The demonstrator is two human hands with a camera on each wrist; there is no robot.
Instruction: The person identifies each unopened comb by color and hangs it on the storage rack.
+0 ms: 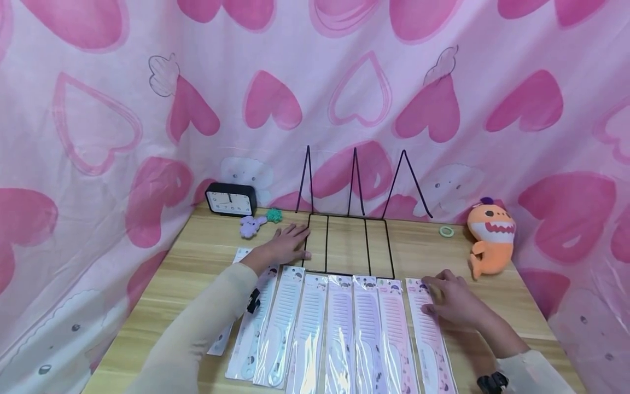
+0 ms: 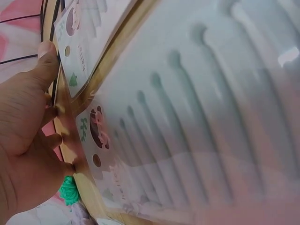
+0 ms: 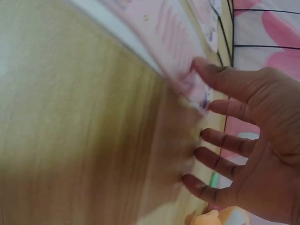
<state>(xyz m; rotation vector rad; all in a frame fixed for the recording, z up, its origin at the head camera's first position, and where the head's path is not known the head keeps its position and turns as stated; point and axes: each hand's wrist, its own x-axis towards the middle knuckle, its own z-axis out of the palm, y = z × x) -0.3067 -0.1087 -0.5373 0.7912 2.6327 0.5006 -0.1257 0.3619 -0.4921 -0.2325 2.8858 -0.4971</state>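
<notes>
Several combs in clear packets lie in a row on the table. My right hand [image 1: 455, 301] touches the upper end of the rightmost pink comb [image 1: 429, 334]; in the right wrist view its thumb rests on the packet and the other fingers are spread over the wood. My left hand [image 1: 285, 244] lies with extended fingers at the left side of a black wire rack [image 1: 327, 246], above the blue-green combs [image 1: 283, 323]. Purple combs [image 1: 339, 323] lie mid-row. Partly under the left forearm is another packet [image 1: 220, 342].
At the back left stand a black clock [image 1: 230, 200], a purple toy [image 1: 250, 225] and a green ball-shaped thing [image 1: 274, 215]. A pale green ring [image 1: 446, 231] and an orange shark plush [image 1: 492, 241] are on the right. Heart-patterned cloth [image 1: 315, 98] encloses the table [image 1: 162, 306].
</notes>
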